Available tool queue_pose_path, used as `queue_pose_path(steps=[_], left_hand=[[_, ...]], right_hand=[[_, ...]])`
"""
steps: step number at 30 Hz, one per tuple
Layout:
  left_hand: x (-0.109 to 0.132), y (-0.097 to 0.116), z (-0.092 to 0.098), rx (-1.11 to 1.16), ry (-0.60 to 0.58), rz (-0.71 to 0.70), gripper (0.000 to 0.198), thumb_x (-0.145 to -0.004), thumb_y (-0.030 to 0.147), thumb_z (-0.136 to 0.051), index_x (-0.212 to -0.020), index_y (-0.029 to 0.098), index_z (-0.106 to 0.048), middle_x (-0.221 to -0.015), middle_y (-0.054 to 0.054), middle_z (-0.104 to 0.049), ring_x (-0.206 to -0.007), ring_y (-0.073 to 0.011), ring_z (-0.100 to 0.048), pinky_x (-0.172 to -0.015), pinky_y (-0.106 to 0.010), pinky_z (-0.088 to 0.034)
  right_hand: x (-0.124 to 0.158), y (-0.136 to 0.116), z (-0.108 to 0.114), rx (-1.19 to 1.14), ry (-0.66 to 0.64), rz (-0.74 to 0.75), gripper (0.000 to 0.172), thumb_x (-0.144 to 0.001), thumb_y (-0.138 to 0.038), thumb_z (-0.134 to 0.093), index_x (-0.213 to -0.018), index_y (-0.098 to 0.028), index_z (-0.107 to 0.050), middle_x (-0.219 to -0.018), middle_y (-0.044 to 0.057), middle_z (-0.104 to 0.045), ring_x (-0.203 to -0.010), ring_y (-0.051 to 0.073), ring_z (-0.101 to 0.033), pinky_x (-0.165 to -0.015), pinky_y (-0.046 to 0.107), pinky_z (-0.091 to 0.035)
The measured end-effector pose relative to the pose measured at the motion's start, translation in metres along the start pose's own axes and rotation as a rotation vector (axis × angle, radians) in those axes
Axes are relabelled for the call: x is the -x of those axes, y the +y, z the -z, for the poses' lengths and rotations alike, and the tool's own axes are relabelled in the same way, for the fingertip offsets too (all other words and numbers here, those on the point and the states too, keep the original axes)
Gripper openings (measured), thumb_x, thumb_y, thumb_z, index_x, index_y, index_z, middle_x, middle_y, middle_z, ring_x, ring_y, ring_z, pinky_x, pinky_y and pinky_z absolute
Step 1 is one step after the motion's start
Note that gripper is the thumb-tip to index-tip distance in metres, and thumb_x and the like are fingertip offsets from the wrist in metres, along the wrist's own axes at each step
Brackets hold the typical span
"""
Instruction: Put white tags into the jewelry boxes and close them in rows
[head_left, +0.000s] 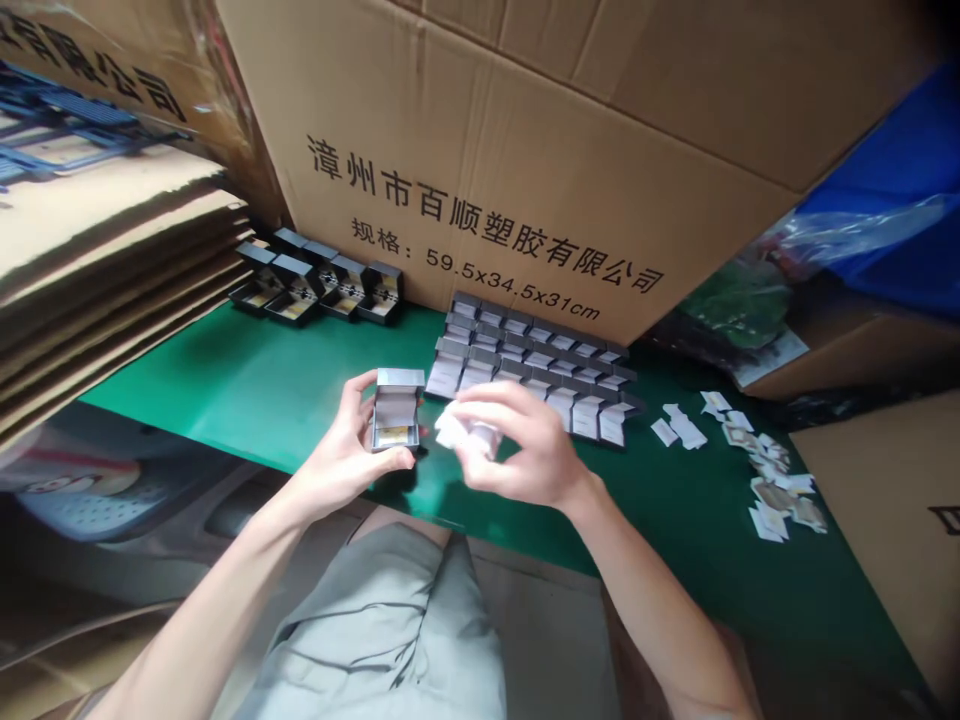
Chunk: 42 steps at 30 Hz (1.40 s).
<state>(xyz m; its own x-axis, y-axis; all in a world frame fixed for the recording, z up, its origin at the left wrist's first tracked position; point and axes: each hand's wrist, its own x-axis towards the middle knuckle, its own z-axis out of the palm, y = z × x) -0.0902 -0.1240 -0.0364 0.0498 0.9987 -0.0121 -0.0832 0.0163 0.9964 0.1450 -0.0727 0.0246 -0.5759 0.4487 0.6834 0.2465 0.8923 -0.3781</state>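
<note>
My left hand (346,452) is closed around a small dark hinged box (397,408), its lid raised toward the far side. A white lining shows in the lid, and a yellowish piece lies at the bottom front. Just to the right, my right hand (525,448) pinches a white padded insert (466,432), partly hidden by the fingers and somewhat blurred. The insert is apart from the box. Behind my right hand stand rows of similar opened boxes with white inside (506,350).
Several open dark boxes (296,290) stand at the back left of the green table (202,375). Loose white and beige pieces (772,470) lie scattered at the right. A large carton (465,130) forms the back wall; stacked cardboard sheets (112,250) rise at the left.
</note>
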Motion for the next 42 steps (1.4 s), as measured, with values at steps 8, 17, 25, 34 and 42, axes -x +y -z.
queue_pose_path(steps=[8,17,25,34,42], left_hand=[[0.002,0.006,-0.004,0.012,-0.067,-0.005,0.103,-0.08,0.036,-0.083,-0.159,0.038,-0.017,-0.151,-0.014,-0.049,-0.121,-0.0294,-0.066,-0.092,-0.037,-0.062],[0.003,0.006,-0.006,-0.04,-0.1,-0.014,0.099,-0.085,0.037,-0.078,-0.163,0.038,-0.017,-0.153,-0.014,-0.05,-0.125,-0.0292,-0.062,-0.094,-0.037,-0.061],[0.003,0.002,-0.006,-0.095,-0.121,-0.023,0.098,-0.087,0.038,-0.076,-0.164,0.036,-0.017,-0.15,-0.015,-0.053,-0.12,-0.0282,-0.065,-0.092,-0.035,-0.061],[0.004,0.004,-0.009,-0.186,-0.099,-0.017,0.092,-0.086,0.037,-0.075,-0.163,0.031,-0.024,-0.144,-0.014,-0.059,-0.119,-0.0287,-0.065,-0.091,-0.035,-0.062],[0.004,0.001,-0.011,-0.261,-0.079,-0.048,0.088,-0.087,0.035,-0.072,-0.163,0.03,-0.027,-0.153,-0.013,-0.053,-0.115,-0.0279,-0.068,-0.09,-0.037,-0.062]], right_hand=[[0.016,0.011,-0.062,-0.095,0.136,-0.08,0.019,-0.089,-0.028,-0.065,-0.106,-0.021,-0.07,-0.106,0.009,-0.077,-0.094,0.02,-0.074,-0.081,0.033,-0.064],[0.018,0.008,-0.063,-0.042,0.181,-0.102,0.022,-0.082,-0.019,-0.064,-0.102,-0.023,-0.071,-0.102,0.007,-0.076,-0.091,0.021,-0.072,-0.08,0.036,-0.062],[0.021,0.01,-0.07,-0.053,0.097,-0.215,0.018,-0.087,-0.025,-0.064,-0.103,-0.024,-0.072,-0.105,0.008,-0.073,-0.093,0.021,-0.069,-0.085,0.036,-0.061],[0.02,0.005,-0.073,-0.008,0.122,-0.285,0.019,-0.087,-0.022,-0.062,-0.102,-0.023,-0.073,-0.1,0.006,-0.07,-0.092,0.02,-0.067,-0.084,0.033,-0.06],[0.021,0.003,-0.075,0.062,0.106,-0.286,0.021,-0.084,-0.017,-0.063,-0.101,-0.024,-0.073,-0.097,0.005,-0.07,-0.089,0.021,-0.067,-0.084,0.033,-0.06]])
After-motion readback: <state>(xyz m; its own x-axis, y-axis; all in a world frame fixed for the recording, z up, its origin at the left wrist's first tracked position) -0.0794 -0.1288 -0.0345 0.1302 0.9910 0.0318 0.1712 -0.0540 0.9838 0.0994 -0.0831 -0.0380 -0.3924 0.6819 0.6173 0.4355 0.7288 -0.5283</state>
